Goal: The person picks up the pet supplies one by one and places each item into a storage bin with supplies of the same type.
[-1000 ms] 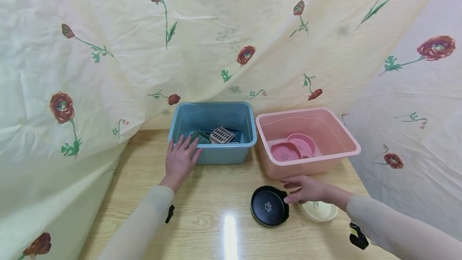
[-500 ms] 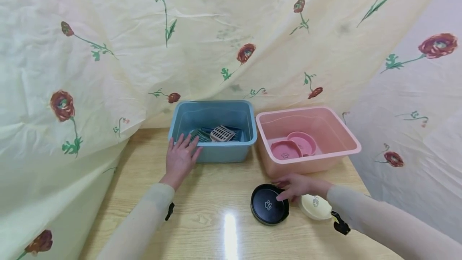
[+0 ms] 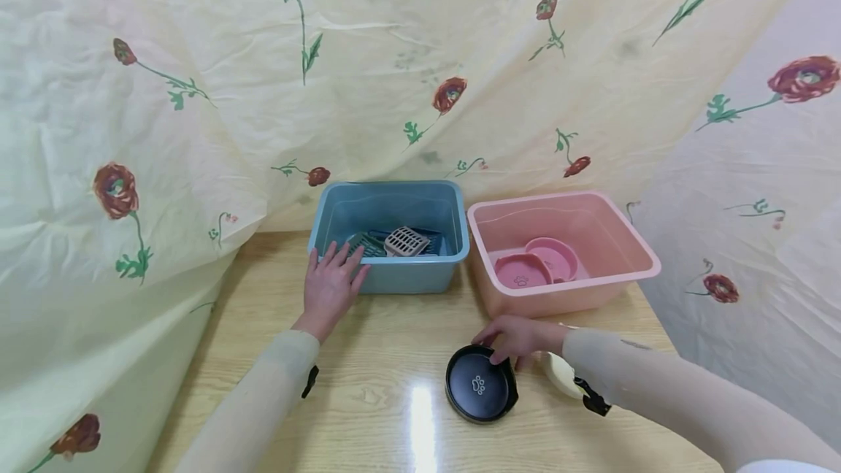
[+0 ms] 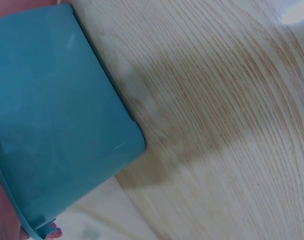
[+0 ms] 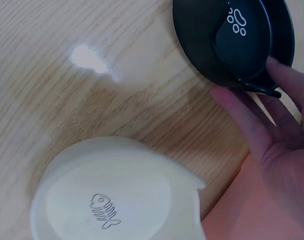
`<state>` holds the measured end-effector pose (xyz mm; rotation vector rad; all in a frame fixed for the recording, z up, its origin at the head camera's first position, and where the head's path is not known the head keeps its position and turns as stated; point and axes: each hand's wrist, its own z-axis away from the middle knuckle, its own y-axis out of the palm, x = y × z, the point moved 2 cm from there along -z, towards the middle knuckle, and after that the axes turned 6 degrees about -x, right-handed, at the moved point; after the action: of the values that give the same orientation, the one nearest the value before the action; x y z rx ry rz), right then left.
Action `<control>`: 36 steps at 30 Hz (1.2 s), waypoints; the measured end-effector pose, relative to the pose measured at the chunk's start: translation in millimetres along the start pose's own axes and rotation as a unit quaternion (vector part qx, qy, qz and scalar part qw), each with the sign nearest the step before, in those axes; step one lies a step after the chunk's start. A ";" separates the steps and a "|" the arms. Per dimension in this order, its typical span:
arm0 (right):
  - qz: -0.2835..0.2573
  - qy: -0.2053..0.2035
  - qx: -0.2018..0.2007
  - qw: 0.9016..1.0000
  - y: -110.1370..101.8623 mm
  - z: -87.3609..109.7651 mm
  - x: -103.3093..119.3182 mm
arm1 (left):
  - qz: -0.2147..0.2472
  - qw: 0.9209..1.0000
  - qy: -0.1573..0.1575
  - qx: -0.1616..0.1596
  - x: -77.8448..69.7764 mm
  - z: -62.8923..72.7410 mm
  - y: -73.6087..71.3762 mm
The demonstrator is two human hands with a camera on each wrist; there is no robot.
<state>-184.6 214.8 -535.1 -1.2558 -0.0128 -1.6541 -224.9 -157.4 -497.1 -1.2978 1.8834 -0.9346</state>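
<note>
My right hand pinches the back rim of a black pet bowl with a white paw print, thumb inside and fingers outside under the edge. In the right wrist view, the bowl tilts slightly beside the thumb. A cream pet bowl with a fish-bone print sits on the table below that hand, partly hidden by the sleeve in the head view. On the left, my left hand rests with spread fingers over the front rim of a blue bin.
Inside the blue bin lie a beige slotted litter scoop, a green one and darker blue pieces. To its right stands a pink bin with two pink pet bowls, one nearer, one behind. A flowered cloth hangs behind the table.
My right hand has moved left from beside the black bowl and taken hold of its rim. The bowl has shifted slightly left and toward me. My left hand stays on the blue bin.
</note>
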 end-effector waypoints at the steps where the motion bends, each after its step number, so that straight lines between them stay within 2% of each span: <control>1: 0.003 -0.007 0.006 1.000 1.6 -2.8 0.6 | 0.000 1.000 -0.001 0.001 0.4 0.1 0.3; 7: 0.027 -0.031 0.043 0.998 7.3 -15.2 5.1 | -0.004 1.000 -0.002 0.008 0.7 -0.3 -0.7; 10: 0.035 -0.029 0.053 0.998 10.1 -17.4 7.5 | -0.007 1.000 -0.003 0.013 0.4 -0.4 -1.9; 16: -0.013 -0.008 0.069 0.997 18.4 -15.9 16.8 | -0.010 1.000 -0.005 0.025 0.2 -1.4 -2.5; 22: -0.048 -0.017 0.097 0.994 20.7 -12.3 36.5 | -0.016 0.999 -0.005 0.036 -0.2 -2.1 -3.3; 26: -0.046 -0.031 0.117 0.992 6.7 -5.7 59.3 | -0.012 0.999 -0.004 0.036 -1.9 -3.8 -4.5; 29: -0.041 -0.037 0.123 0.991 -11.3 0.3 79.8 | -0.011 0.999 -0.002 0.035 -2.5 -4.5 -4.9; 36: 0.020 -0.024 0.103 0.994 -79.7 17.3 130.9 | -0.006 0.999 -0.005 0.038 -1.7 -2.4 -4.0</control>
<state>-220.7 172.2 -391.2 -1.1304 -0.1829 -1.5449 -224.5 -156.4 -492.2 -1.2681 1.8170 -0.9947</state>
